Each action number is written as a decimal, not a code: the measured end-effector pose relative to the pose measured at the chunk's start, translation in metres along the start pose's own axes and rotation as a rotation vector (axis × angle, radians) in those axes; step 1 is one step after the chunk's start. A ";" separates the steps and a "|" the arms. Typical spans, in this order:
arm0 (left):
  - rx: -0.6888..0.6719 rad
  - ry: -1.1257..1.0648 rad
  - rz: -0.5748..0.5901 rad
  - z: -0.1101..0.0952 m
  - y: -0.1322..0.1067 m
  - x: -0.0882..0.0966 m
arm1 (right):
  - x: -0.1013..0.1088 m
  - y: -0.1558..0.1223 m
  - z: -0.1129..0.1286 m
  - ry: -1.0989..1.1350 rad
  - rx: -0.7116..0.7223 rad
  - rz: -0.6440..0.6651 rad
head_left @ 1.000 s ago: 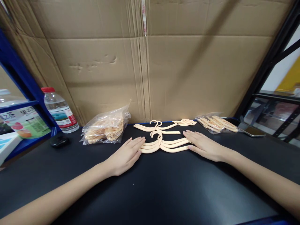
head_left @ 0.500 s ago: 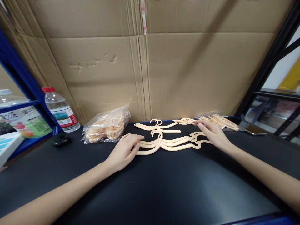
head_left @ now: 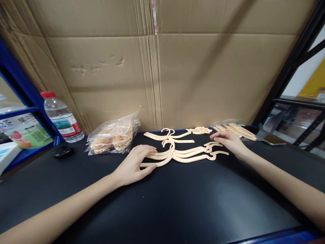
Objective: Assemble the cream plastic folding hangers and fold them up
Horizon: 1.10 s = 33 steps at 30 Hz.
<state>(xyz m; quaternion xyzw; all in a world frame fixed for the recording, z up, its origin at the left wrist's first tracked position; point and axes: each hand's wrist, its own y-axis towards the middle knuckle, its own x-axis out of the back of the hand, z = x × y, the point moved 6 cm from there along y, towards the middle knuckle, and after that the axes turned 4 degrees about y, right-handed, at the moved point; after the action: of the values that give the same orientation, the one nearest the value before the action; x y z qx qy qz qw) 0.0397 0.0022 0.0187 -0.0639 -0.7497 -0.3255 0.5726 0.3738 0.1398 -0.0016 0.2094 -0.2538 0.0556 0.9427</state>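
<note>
A small stack of cream plastic hangers [head_left: 182,154] lies on the black tabletop [head_left: 162,203]. My left hand [head_left: 134,164] rests on the stack's left ends, thumb and fingers curled around them. My right hand [head_left: 228,141] lies flat with fingers stretched toward the stack's right ends, beside a clear bag of hangers [head_left: 235,130]. Behind the stack lie another single hanger [head_left: 169,135] and a small pile of cream pieces [head_left: 200,129].
A clear bag of cream hangers [head_left: 114,138] sits at the back left, near a water bottle [head_left: 61,117] and a small black object [head_left: 62,150]. A phone [head_left: 271,139] lies at the right. A cardboard wall [head_left: 162,67] closes the back; blue shelving [head_left: 20,101] stands left.
My right hand slid off the stack toward the back right, uncovering its right ends. My left hand curled its fingers around the left ends, which fanned out slightly.
</note>
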 end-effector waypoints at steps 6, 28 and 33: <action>-0.003 -0.005 0.050 0.001 0.000 -0.005 | -0.015 -0.004 0.007 -0.102 0.062 0.152; 0.067 0.028 -0.030 0.014 -0.001 -0.006 | -0.028 -0.020 0.033 -0.232 0.397 0.502; 0.068 0.034 -0.044 0.014 -0.002 -0.006 | -0.029 -0.021 0.036 -0.206 0.410 0.468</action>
<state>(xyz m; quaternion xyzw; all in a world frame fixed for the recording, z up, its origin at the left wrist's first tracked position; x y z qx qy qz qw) 0.0288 0.0103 0.0108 -0.0225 -0.7517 -0.3135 0.5797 0.3365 0.1057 0.0044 0.3355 -0.3726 0.2994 0.8118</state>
